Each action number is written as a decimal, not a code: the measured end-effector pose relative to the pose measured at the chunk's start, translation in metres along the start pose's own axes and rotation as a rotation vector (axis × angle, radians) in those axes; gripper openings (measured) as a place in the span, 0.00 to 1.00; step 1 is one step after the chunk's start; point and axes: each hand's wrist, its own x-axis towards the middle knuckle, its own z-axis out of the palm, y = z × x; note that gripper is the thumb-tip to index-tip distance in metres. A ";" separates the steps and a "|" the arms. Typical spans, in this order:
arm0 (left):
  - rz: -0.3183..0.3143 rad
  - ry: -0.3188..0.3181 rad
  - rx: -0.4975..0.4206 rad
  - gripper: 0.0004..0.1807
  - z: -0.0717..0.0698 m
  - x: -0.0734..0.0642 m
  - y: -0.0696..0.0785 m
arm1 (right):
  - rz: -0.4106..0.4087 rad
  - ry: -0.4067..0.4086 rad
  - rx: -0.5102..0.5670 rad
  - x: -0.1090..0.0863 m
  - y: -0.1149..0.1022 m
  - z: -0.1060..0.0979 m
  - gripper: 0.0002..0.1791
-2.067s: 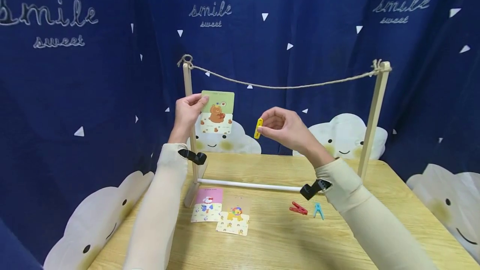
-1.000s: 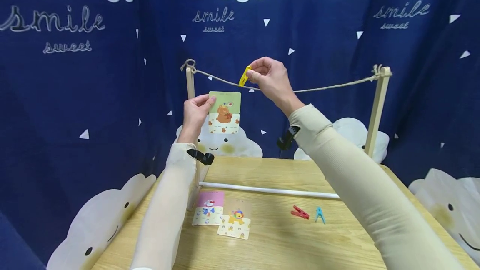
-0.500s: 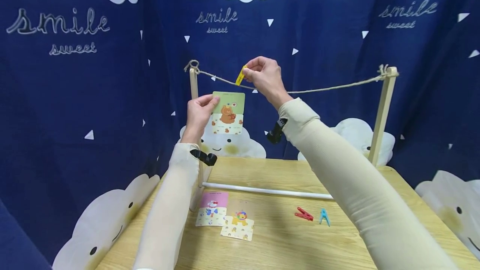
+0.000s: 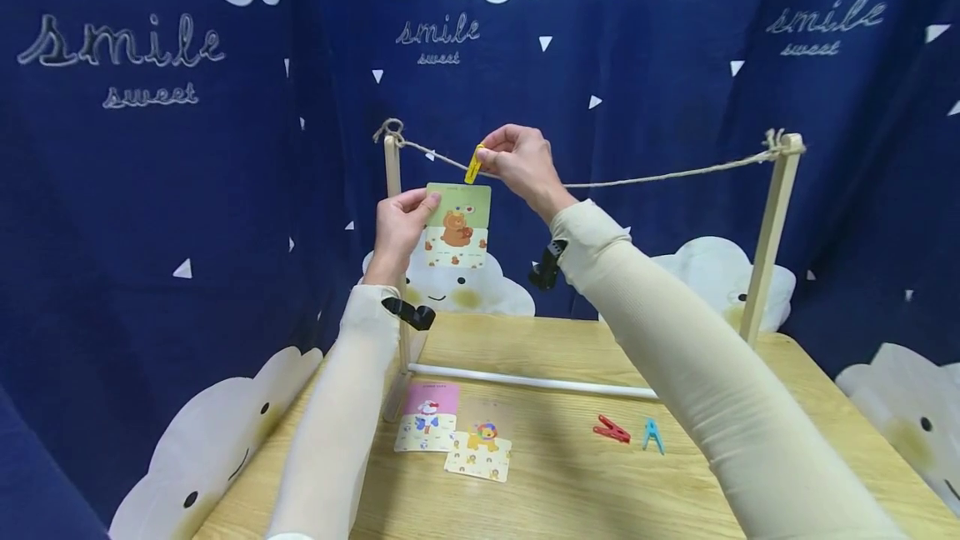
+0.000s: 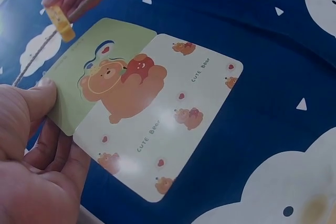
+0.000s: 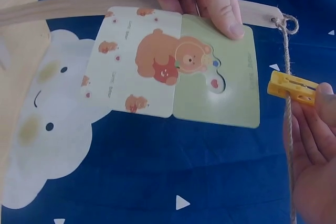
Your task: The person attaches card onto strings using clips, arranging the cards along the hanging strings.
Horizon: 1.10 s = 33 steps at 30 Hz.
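My left hand [image 4: 401, 232] pinches a bear card [image 4: 457, 244] by its left edge near the top, thumb in front, and holds it upright just below the twine [image 4: 652, 178]. The card is green above and white below. My right hand [image 4: 525, 163] pinches a yellow clothespin [image 4: 474, 167] between thumb and fingers, at the twine. In the right wrist view the clothespin [image 6: 294, 87] straddles the twine, its tip pointing toward the card's green top edge with a small gap between. The left wrist view shows the bear card [image 5: 173, 108] almost whole.
Twine hangs between two wooden posts [image 4: 770, 240], joined low down by a white rod [image 4: 532, 382]. On the wooden table [image 4: 555, 490] lie a pink-topped card [image 4: 426, 417], a lion card [image 4: 480, 444], a red clothespin [image 4: 612, 429] and a blue clothespin [image 4: 653, 435]. A blue cloud-print curtain stands behind.
My right hand has carried the yellow clothespin up and left to the twine, then slightly down over it toward the card. My left hand keeps its hold on the card, hardly moving.
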 end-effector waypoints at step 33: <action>0.032 -0.064 0.014 0.18 0.003 0.002 0.007 | 0.026 -0.087 -0.127 -0.008 -0.001 0.001 0.11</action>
